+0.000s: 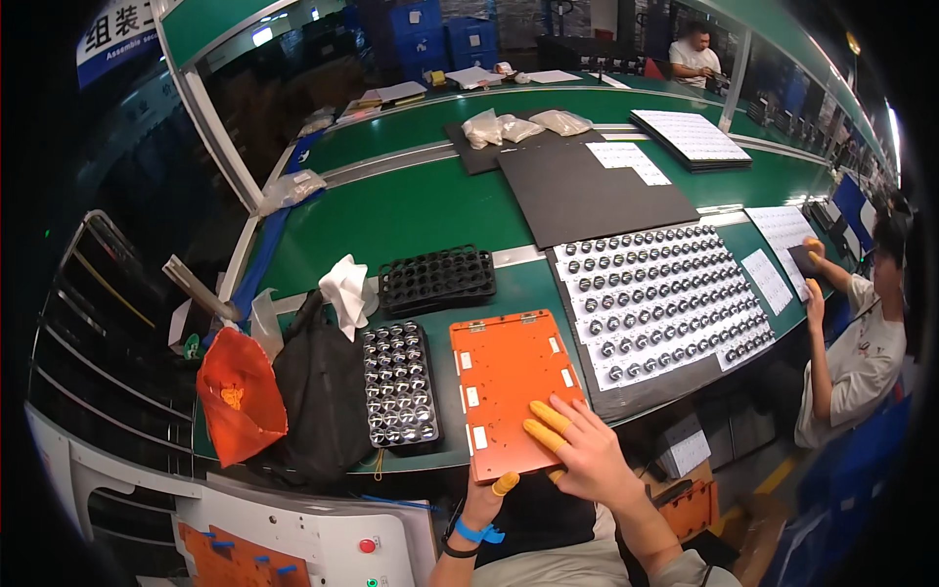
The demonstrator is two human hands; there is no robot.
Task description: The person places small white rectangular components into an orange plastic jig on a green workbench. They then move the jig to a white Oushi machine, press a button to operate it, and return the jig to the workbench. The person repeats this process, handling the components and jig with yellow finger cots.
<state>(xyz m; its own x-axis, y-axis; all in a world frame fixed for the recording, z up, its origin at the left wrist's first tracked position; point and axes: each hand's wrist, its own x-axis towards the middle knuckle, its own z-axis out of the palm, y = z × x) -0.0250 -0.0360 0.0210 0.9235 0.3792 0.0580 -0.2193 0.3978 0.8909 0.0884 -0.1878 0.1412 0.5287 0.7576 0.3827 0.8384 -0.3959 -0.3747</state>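
An orange rectangular panel (509,382) with small holes, white stickers and two metal hinges at its far edge lies at the table's front edge. My left hand (479,504) grips its near left corner, the yellow-capped thumb showing at the edge; the other fingers are hidden. Across the panel's near right part rests my right hand (587,455), fingers stretched out, yellow finger cots on some tips. Left of the panel stands a black tray (435,440) filled with rows of shiny round metal-topped parts. Right of it, a white sheet (616,318) carries rows of black round parts.
Stacked black empty-socket trays (435,279) sit behind the filled tray. A red bag (240,391), black cloth (318,391) and white cloth (345,293) lie at left. Dark foam boards (587,201) lie farther back. A co-worker (861,338) handles a sheet at right; another person sits far back.
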